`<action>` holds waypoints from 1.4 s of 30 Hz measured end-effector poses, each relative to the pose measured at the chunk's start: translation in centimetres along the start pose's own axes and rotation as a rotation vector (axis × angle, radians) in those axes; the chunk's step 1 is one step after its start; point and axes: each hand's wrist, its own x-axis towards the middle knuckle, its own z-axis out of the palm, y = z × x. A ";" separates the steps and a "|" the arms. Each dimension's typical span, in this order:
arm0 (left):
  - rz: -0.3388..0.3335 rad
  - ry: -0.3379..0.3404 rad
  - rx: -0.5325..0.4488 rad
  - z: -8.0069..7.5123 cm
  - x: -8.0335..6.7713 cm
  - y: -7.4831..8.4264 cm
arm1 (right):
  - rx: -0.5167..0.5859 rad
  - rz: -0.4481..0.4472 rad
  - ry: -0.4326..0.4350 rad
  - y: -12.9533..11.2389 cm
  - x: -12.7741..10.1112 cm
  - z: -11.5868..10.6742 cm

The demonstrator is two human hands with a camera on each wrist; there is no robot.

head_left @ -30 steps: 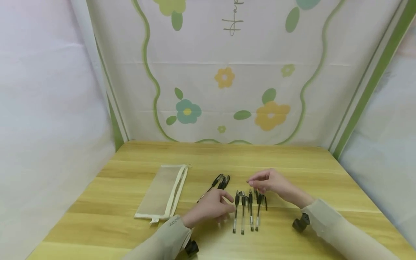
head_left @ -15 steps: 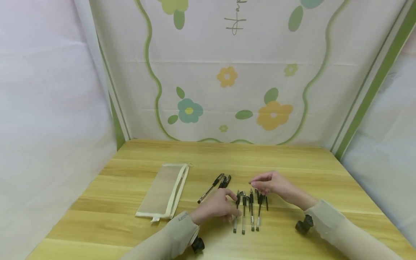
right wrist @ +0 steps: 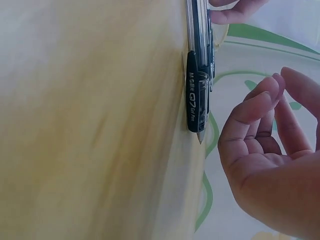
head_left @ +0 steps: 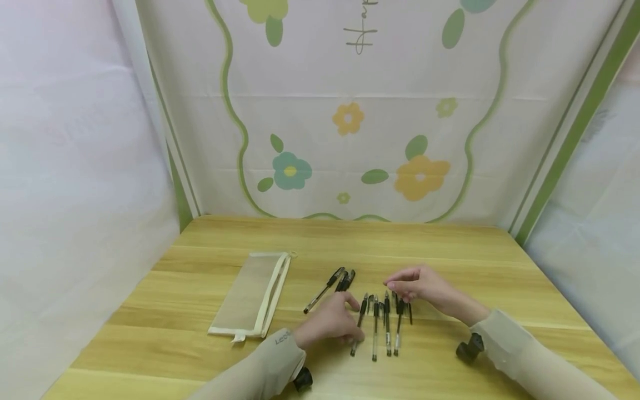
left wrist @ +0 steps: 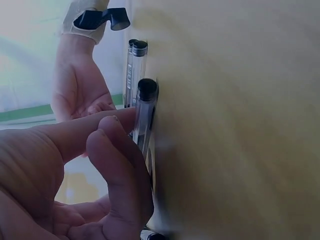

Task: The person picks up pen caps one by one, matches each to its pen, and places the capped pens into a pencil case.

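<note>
Several uncapped black gel pens point(head_left: 387, 328) lie side by side on the table, tips pointing away, with dark caps point(head_left: 410, 314) among them. My left hand point(head_left: 330, 321) pinches the leftmost gel pen point(head_left: 363, 307), which slants with its tail toward the left. In the left wrist view, the thumb lies against the clear barrel of this gel pen point(left wrist: 145, 112) with curled fingers beside it. My right hand point(head_left: 425, 286) hovers at the tip end of the pens, fingers loosely bent, nothing between them. The right wrist view shows a bare tip on one gel pen point(right wrist: 192, 95).
Beyond my left hand lie a few capped black pens point(head_left: 320, 297). A flat, see-through zip pouch point(head_left: 245, 294) with cream edging rests on the left of the wooden table point(head_left: 450, 366). A flower-printed curtain point(head_left: 300, 122) stands behind the table, with pale cloth at both sides.
My left hand has reached the leftmost pen, and the pen's tail end has swung left, so it now slants away from the others. My right hand has barely moved.
</note>
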 end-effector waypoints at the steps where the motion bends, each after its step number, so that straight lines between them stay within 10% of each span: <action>1: 0.000 0.005 0.001 -0.1 0.0 -0.1 | 0.005 0.003 -0.002 0.0 0.0 0.0; 42: 0.090 0.032 0.254 -0.9 0.0 -0.8 | 0.104 0.068 -0.063 0.3 -0.5 -0.3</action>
